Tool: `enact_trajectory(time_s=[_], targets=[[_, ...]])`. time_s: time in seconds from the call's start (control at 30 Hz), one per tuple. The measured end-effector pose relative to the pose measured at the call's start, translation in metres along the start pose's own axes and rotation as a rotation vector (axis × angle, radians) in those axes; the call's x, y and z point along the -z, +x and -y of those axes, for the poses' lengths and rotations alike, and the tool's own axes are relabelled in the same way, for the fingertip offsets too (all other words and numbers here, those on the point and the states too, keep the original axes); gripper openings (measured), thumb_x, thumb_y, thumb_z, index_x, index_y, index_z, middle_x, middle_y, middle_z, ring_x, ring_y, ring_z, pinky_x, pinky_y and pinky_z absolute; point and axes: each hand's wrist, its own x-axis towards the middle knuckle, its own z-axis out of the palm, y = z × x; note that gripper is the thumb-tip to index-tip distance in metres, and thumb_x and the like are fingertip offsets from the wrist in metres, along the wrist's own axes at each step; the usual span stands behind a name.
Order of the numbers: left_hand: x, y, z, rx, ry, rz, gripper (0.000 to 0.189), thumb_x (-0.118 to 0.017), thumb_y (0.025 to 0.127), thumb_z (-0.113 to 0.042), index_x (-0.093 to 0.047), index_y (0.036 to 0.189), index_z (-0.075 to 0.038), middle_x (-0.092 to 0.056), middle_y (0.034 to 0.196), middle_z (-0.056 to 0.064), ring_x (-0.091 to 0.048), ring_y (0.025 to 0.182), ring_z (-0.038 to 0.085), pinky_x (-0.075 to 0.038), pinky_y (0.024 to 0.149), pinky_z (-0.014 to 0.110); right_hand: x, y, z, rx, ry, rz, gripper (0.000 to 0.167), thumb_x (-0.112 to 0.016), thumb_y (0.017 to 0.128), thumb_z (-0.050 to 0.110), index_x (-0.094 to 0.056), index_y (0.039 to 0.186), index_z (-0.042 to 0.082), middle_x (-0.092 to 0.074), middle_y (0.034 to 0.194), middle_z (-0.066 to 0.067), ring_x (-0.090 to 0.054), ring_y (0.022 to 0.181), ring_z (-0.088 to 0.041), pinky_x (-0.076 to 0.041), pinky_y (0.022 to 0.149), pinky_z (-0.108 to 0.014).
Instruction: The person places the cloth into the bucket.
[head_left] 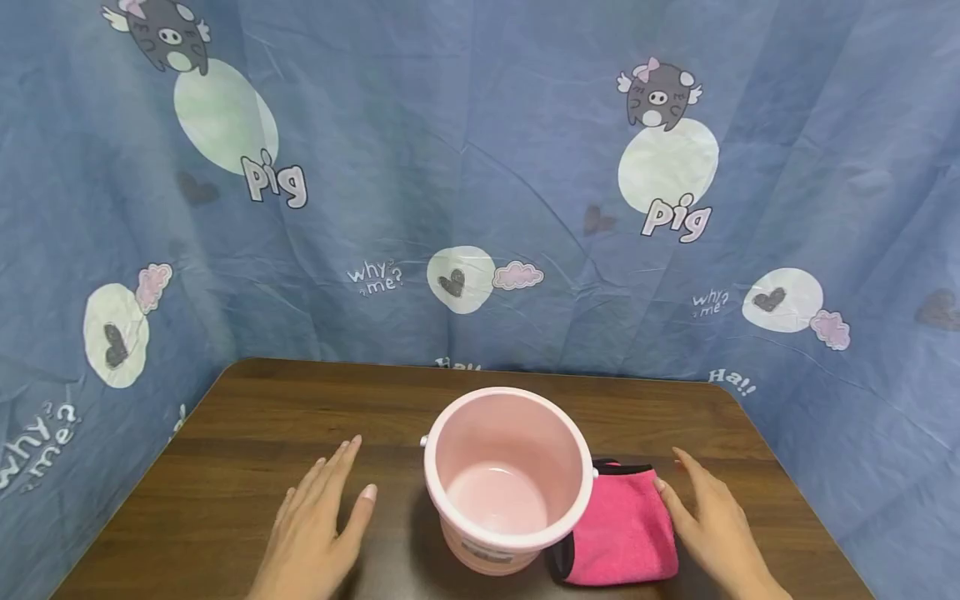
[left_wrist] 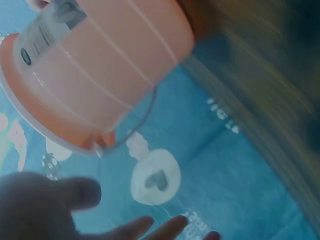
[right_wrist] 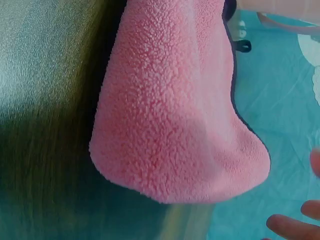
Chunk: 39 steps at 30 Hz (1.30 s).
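A pale pink bucket (head_left: pixel 498 533) stands upright on the wooden table, its inside bare. In the left wrist view the bucket (left_wrist: pixel 100 65) shows a label and a thin wire handle. To its right lies a folded bright pink cloth (head_left: pixel 622 525) with black edging; its fleecy surface fills much of the right wrist view (right_wrist: pixel 160 110). My left hand (head_left: pixel 315 521) is held left of the bucket, apart from it, fingers straight. My right hand (head_left: pixel 712 525) is beside the cloth's right edge with fingers extended, holding nothing; whether the thumb touches the cloth I cannot tell.
The brown wooden table (head_left: pixel 300 400) has rounded far corners. Behind it and on both sides hangs a blue curtain (head_left: pixel 465 167) printed with pigs, hearts and words, close to the table's edges.
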Motion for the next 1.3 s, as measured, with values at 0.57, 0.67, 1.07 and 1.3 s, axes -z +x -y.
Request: enact_trajectory(time_s=[0.57, 0.67, 1.07, 1.3], targets=[[-0.017, 0.003, -0.051, -0.053, -0.375, 0.015, 0.054, -0.056, 0.103, -0.026, -0.037, 0.153, -0.02, -0.055, 0.146, 0.008, -0.057, 0.129, 0.035, -0.051, 0.097, 0.065, -0.019, 0.005, -0.013, -0.137, 0.024, 0.173, 0.049, -0.069, 0.095, 0.03, -0.06, 0.128, -0.005, -0.073, 0.11, -0.022, -0.075, 0.093, -0.029, -0.057, 0.082, -0.053], [-0.017, 0.005, -0.056, -0.042, -0.417, 0.041, 0.053, -0.058, 0.102, -0.025, -0.039, 0.152, -0.023, -0.055, 0.145, 0.003, -0.058, 0.129, 0.029, -0.052, 0.1, 0.058, -0.023, 0.006, -0.015, -0.177, 0.042, 0.215, 0.053, -0.07, 0.094, 0.033, -0.059, 0.129, -0.004, -0.073, 0.111, -0.018, -0.074, 0.092, -0.025, -0.059, 0.079, -0.046], [-0.016, 0.011, -0.066, 0.042, -0.502, 0.148, 0.054, -0.061, 0.1, -0.021, -0.043, 0.15, -0.028, -0.054, 0.148, -0.002, -0.06, 0.125, 0.02, -0.055, 0.097, 0.05, -0.032, 0.006, -0.005, -0.193, 0.09, 0.222, 0.055, -0.077, 0.087, 0.032, -0.061, 0.126, -0.002, -0.074, 0.1, -0.014, -0.068, 0.086, -0.022, -0.054, 0.069, -0.035], [-0.017, 0.012, -0.066, 0.035, -0.513, 0.145, 0.056, -0.064, 0.097, -0.02, -0.044, 0.15, -0.028, -0.057, 0.145, 0.002, -0.06, 0.126, 0.021, -0.056, 0.096, 0.049, -0.034, 0.007, -0.001, -0.201, 0.083, 0.245, 0.056, -0.081, 0.084, 0.025, -0.059, 0.125, -0.005, -0.073, 0.1, -0.019, -0.069, 0.089, -0.029, -0.055, 0.072, -0.04]])
